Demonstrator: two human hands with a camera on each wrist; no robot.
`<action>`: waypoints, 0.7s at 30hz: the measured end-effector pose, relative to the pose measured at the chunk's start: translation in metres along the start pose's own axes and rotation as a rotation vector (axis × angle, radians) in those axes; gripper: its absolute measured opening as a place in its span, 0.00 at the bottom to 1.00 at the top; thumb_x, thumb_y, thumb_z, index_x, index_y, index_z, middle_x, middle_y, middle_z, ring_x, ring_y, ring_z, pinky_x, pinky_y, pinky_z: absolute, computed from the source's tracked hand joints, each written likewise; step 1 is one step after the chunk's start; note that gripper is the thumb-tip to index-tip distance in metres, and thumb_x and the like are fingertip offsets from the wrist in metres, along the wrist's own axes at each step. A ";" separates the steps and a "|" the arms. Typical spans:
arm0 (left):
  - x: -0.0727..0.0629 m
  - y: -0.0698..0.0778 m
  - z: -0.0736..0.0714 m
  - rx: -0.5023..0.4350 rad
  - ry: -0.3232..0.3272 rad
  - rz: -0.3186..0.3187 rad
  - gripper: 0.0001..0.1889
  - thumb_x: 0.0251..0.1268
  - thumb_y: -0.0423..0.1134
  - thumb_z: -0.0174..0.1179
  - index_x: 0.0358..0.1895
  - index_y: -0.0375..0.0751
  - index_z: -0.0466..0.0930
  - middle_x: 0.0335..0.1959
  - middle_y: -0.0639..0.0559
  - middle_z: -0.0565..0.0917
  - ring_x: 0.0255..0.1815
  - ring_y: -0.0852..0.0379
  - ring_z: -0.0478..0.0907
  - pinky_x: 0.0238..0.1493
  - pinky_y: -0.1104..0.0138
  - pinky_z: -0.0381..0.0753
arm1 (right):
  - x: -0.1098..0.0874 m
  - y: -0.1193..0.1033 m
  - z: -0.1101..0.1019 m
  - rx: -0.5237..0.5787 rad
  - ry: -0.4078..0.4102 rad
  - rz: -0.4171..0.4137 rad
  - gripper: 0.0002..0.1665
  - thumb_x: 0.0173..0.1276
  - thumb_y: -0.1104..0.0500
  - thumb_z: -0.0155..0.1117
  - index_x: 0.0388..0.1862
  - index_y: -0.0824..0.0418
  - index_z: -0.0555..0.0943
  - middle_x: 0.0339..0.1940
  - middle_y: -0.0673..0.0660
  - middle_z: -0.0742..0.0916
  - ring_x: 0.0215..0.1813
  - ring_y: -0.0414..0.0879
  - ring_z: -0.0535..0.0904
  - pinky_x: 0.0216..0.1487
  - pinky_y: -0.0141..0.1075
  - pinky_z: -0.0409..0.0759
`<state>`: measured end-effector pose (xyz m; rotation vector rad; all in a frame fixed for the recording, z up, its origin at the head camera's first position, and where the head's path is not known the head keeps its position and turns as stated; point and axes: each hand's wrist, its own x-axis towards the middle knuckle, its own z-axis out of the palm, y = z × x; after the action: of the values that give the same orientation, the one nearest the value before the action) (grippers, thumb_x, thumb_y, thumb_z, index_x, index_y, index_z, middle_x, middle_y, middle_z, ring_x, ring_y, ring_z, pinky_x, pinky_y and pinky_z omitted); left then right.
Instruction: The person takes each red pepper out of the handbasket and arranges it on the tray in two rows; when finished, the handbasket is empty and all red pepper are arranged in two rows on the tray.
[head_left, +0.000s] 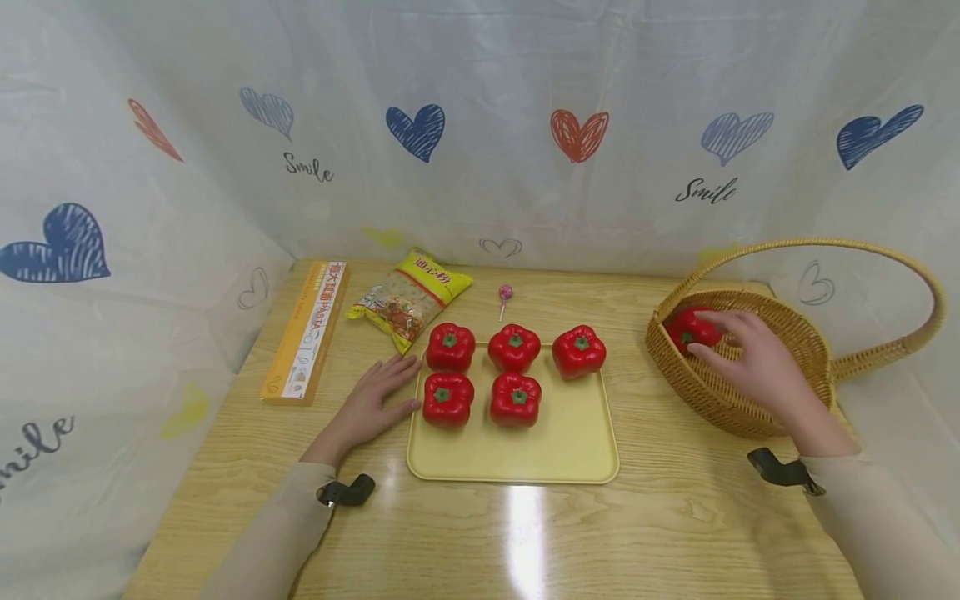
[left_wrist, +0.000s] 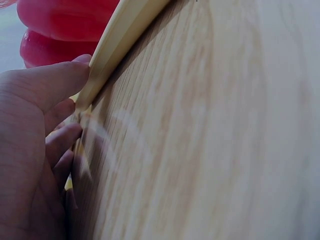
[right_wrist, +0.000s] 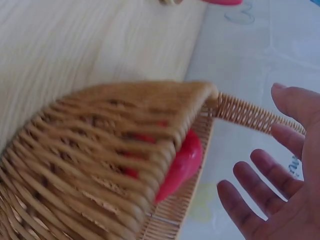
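My left hand (head_left: 377, 400) rests at the left edge of a pale yellow tray (head_left: 525, 458). Its thumb touches the tray rim (left_wrist: 107, 55) in the left wrist view, the fingers lying loosely beside it. Several red bell peppers (head_left: 515, 398) with green stems stand upright on the tray. On the right, my right hand (head_left: 753, 358) is over a wicker basket (head_left: 810, 333) with its fingers spread. Inside the basket lies a red bell pepper (head_left: 684, 327), partly covered by the hand in the head view. The right wrist view shows fingers apart from that pepper (right_wrist: 182, 162).
A yellow bag of noodles (head_left: 412, 300) lies behind the tray's left corner. An orange pasta box (head_left: 306, 333) is at the far left, and a pink lollipop (head_left: 505, 293) behind the tray. The basket's tall handle (head_left: 825, 242) arches over it. A printed curtain (head_left: 495, 192) borders the table.
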<state>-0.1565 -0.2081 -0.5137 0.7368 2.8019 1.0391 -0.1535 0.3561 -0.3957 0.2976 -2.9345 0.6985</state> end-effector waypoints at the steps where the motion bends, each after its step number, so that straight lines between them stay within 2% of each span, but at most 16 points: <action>1: 0.000 0.000 0.000 -0.001 0.002 0.001 0.36 0.69 0.49 0.66 0.77 0.43 0.67 0.78 0.46 0.65 0.82 0.42 0.52 0.82 0.48 0.41 | 0.001 0.001 -0.002 -0.003 -0.006 0.005 0.34 0.72 0.49 0.69 0.71 0.62 0.74 0.61 0.70 0.75 0.56 0.72 0.75 0.49 0.71 0.74; 6: 0.000 -0.001 0.000 -0.001 0.006 0.006 0.36 0.69 0.49 0.65 0.77 0.43 0.67 0.78 0.46 0.65 0.82 0.42 0.52 0.82 0.48 0.41 | 0.010 0.009 -0.009 -0.015 -0.039 0.011 0.35 0.72 0.47 0.69 0.71 0.61 0.74 0.65 0.71 0.73 0.59 0.73 0.73 0.52 0.73 0.72; 14: -0.001 -0.003 0.001 0.000 0.007 0.006 0.36 0.69 0.49 0.65 0.77 0.43 0.67 0.78 0.46 0.65 0.82 0.42 0.52 0.82 0.48 0.41 | 0.025 0.023 -0.016 -0.036 -0.058 -0.037 0.33 0.71 0.48 0.69 0.68 0.63 0.76 0.63 0.72 0.74 0.61 0.71 0.72 0.56 0.73 0.69; 21: -0.001 -0.002 0.002 -0.002 0.002 0.006 0.36 0.70 0.50 0.65 0.77 0.44 0.66 0.79 0.46 0.65 0.82 0.43 0.51 0.82 0.49 0.41 | 0.036 0.031 -0.016 -0.054 -0.138 -0.037 0.35 0.71 0.48 0.70 0.69 0.64 0.75 0.67 0.75 0.72 0.64 0.75 0.68 0.58 0.74 0.67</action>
<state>-0.1565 -0.2090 -0.5165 0.7445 2.8018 1.0443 -0.1943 0.3847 -0.3892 0.4097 -3.0630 0.6159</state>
